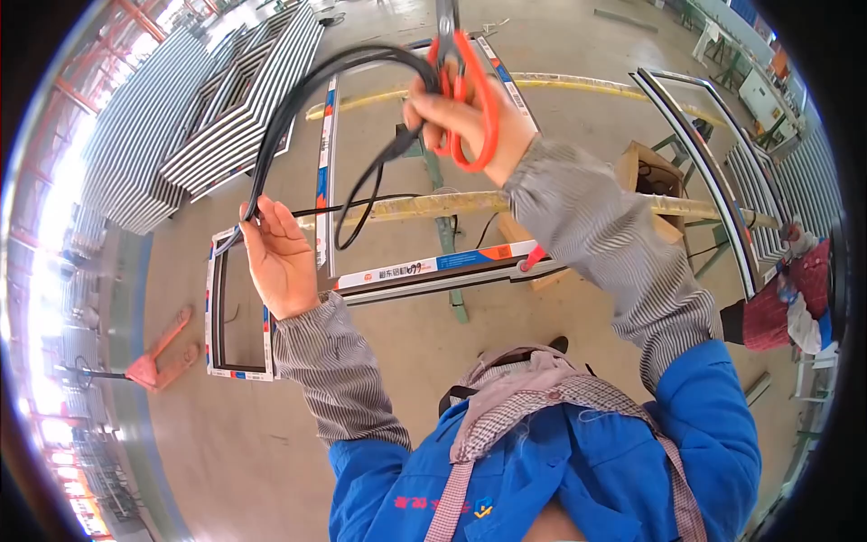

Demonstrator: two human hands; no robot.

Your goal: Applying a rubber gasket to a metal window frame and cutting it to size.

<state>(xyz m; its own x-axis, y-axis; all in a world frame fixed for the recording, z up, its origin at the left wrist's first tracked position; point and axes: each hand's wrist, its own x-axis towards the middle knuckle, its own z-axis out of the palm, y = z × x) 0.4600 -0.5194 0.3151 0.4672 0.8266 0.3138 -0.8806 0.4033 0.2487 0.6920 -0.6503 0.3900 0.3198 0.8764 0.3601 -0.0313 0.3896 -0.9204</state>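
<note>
Long black rubber strips (274,135) arch in a bundle between my two hands, and a thinner loop dangles below my right hand. My right hand (474,117) is closed around scissors (491,113) with red handles, blades pointing away from me, along with one end of the bundle. My left hand (284,264) is palm up, pinching the other end of the bundle between thumb and fingers. Below both hands lies a large frame (388,278) with white, blue and orange tape along its edges. A red-handled tool (533,258) rests at its near right corner.
Yellow-wrapped bars (406,210) support the frame on green stands (444,244). A smaller frame (213,312) leans at left. Stacked frames (235,126) stand far left, near a red pallet truck (149,370). At right are a cardboard box (629,172), another frame (700,163) and a person (786,307).
</note>
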